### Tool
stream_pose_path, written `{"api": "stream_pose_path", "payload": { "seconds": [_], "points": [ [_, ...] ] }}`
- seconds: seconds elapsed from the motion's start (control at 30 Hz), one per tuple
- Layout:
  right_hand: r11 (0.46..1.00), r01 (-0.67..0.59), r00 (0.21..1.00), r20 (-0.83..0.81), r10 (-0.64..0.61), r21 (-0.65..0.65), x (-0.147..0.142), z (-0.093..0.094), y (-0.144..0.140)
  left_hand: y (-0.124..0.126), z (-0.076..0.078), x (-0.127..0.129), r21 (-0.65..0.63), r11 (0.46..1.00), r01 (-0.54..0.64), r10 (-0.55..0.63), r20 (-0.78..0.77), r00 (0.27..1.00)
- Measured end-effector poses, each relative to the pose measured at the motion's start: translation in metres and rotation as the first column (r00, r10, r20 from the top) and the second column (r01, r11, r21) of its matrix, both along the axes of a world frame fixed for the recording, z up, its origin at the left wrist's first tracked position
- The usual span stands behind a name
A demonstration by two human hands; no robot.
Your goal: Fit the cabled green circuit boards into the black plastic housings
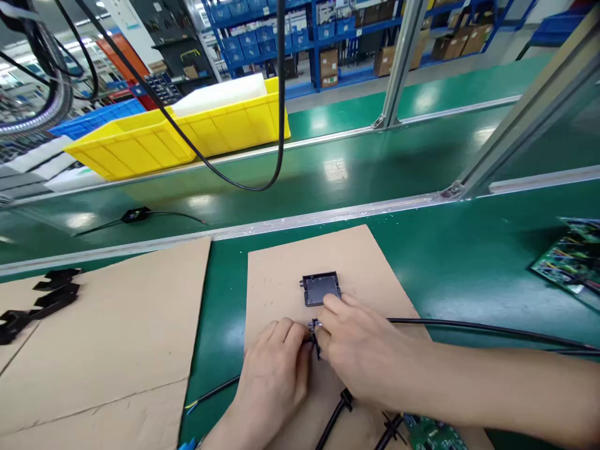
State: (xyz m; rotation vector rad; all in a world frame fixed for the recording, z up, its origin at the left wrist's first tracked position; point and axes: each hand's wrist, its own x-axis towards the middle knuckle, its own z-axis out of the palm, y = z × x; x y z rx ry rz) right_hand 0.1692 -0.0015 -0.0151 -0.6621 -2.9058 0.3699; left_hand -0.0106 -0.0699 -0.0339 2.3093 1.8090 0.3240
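Head view. My left hand [274,365] and my right hand [363,350] meet over a sheet of cardboard [281,281] lying on the green bench [469,262]. Between their fingertips I see a small black cable fitting [315,326]; the fingers of both hands are closed together around it, the left thumb and forefinger from the left, the right from the right. My right forefinger reaches forward and touches the near edge of a shallow black plastic housing [320,289], which lies open side up on the cardboard just beyond the hands. A black cable [492,328] runs from under my right hand across the bench to the right edge of the view; whether it joins the fitting I cannot tell, since the hand hides the junction. A second dark lead [215,392] with coloured wire ends leaves below my left hand toward the lower left.

Near the bottom edge lie further black cable pieces [335,419] and a corner of a green circuit board [434,434]. More circuit boards [569,259] sit at the far right. A second, larger cardboard sheet [107,337] lies to the left, with black plastic brackets [42,300] stacked at its far left. Beyond an aluminium rail [328,217] runs a green conveyor belt [375,169], carrying a small black module with leads [135,215]. A yellow bin [187,134] stands behind it.
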Motion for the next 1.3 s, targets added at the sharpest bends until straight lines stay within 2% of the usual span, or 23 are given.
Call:
{"api": "stream_pose_path", "payload": {
  "seconds": [0.1, 0.17, 0.27, 0.37, 0.43, 0.5, 0.6, 0.77, 0.9, 1.0, 1.1, 1.17, 1.23, 1.3],
  "points": [
    [0.998, -0.039, 0.998, 0.048, 0.041, -0.043, -0.009, 0.000, -0.011, 0.001, -0.015, -0.006, 0.108, 0.992, 0.067, -0.072, 0.040, 0.997],
    [0.996, -0.028, 0.996, 0.086, 0.035, -0.079, -0.011, 0.002, -0.010, 0.005, -0.019, -0.011, 0.100, 0.988, 0.116, -0.124, 0.078, 0.989],
    [0.998, -0.008, 0.997, 0.080, 0.013, -0.070, -0.005, 0.007, -0.001, 0.009, -0.014, -0.017, 0.038, 0.987, 0.157, -0.160, 0.138, 0.977],
    [0.993, 0.039, 0.999, -0.004, -0.040, -0.110, 0.012, 0.012, 0.008, 0.006, -0.005, -0.019, 0.065, 0.977, 0.203, -0.210, 0.152, 0.966],
    [0.976, 0.158, 0.985, -0.044, -0.166, -0.152, 0.025, 0.013, 0.012, 0.003, -0.001, -0.015, 0.125, 0.946, 0.299, -0.317, 0.164, 0.934],
    [0.949, 0.247, 0.967, -0.008, -0.254, -0.196, 0.033, 0.013, 0.018, 0.002, 0.002, -0.009, 0.160, 0.893, 0.420, -0.442, 0.147, 0.885],
    [0.931, 0.230, 0.973, 0.097, -0.211, -0.282, 0.036, 0.011, 0.026, 0.009, 0.002, -0.002, 0.129, 0.828, 0.546, -0.557, 0.066, 0.828],
    [0.950, 0.155, 0.986, 0.101, -0.132, -0.272, 0.031, 0.003, 0.035, 0.024, -0.007, -0.004, 0.148, 0.792, 0.592, -0.594, -0.034, 0.804],
    [0.940, 0.122, 0.991, 0.091, -0.097, -0.319, 0.028, 0.002, 0.037, 0.030, -0.011, -0.009, 0.166, 0.757, 0.632, -0.640, -0.008, 0.768],
    [0.928, 0.113, 0.993, 0.077, -0.092, -0.356, 0.031, 0.006, 0.038, 0.029, -0.009, -0.008, 0.169, 0.757, 0.631, -0.643, 0.016, 0.766],
    [0.905, 0.145, 0.989, 0.056, -0.134, -0.401, 0.046, 0.012, 0.036, 0.025, -0.009, -0.005, 0.165, 0.771, 0.615, -0.624, -0.001, 0.782],
    [0.889, 0.225, 0.974, 0.079, -0.211, -0.399, 0.060, 0.015, 0.033, 0.021, -0.009, -0.003, 0.161, 0.779, 0.607, -0.612, -0.022, 0.791],
    [0.879, 0.294, 0.956, 0.112, -0.272, -0.377, 0.070, 0.014, 0.028, 0.019, -0.010, -0.002, 0.156, 0.785, 0.599, -0.605, -0.014, 0.796],
    [0.886, 0.291, 0.957, 0.095, -0.276, -0.360, 0.072, 0.010, 0.022, 0.019, -0.009, -0.002, 0.138, 0.795, 0.590, -0.597, 0.010, 0.802]
  ]
}}
